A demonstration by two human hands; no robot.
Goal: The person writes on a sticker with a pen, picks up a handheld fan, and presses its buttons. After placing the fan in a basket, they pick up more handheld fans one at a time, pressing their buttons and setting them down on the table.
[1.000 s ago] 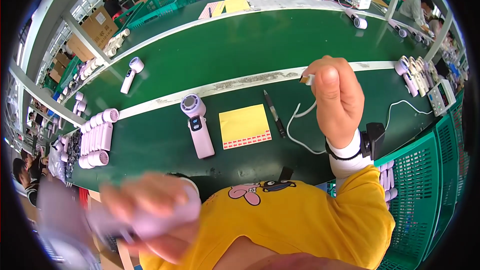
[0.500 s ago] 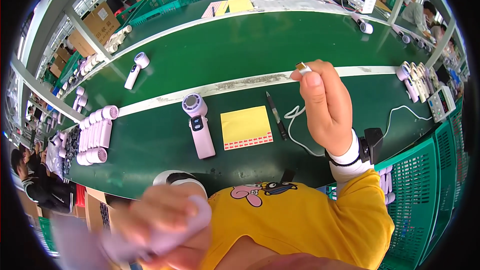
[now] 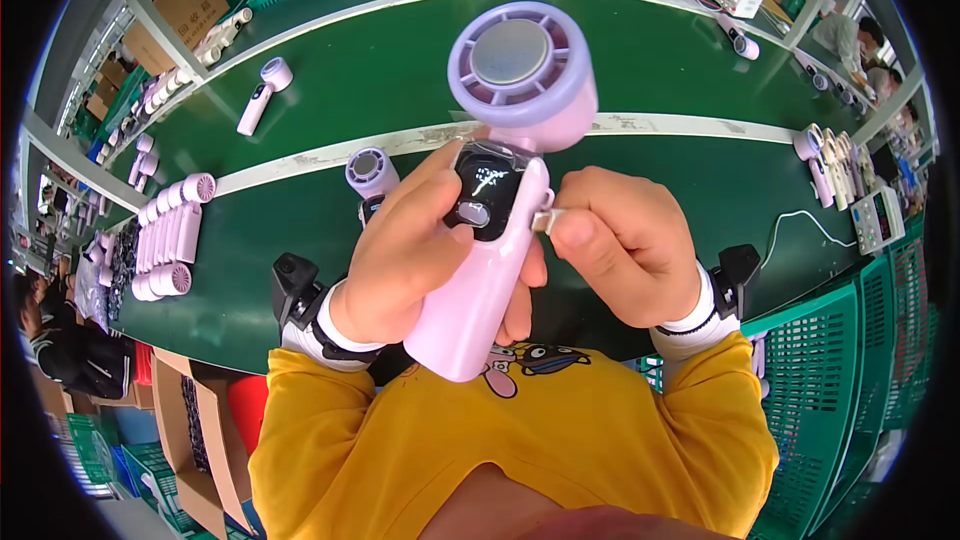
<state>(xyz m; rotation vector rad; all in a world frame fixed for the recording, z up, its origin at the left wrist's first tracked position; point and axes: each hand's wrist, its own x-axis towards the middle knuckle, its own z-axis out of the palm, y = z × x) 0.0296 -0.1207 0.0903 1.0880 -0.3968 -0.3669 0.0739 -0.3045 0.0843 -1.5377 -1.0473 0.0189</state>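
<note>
Upright before me, a pink handheld fan [image 3: 462, 315] with a purple ringed head leans slightly to the right. My left hand [image 3: 405, 250] is closed around its handle, beside a dark display showing lit marks. Between the thumb and fingers of my right hand [image 3: 632, 245] is a USB plug [image 3: 545, 221], its metal tip at the fan's right side. Whether the tip touches or enters the fan, I cannot tell. Behind my left hand stands out part of a second handheld fan [image 3: 368, 170] lying on the green table [image 3: 275, 240]; my hands and the held fan cover the middle of the table.
At the left lies a row of several pink fans [image 3: 172, 235]. Another single fan [image 3: 264, 95] is beyond the white strip [image 3: 320, 162]. To the right are several upright fans [image 3: 828, 165], a white metering box [image 3: 880, 218] with a cable, and green crates [image 3: 815, 390] below the table edge.
My left hand has brought the fan up from the lower left to the middle. My right hand has lowered and turned the plug toward the fan's side.
</note>
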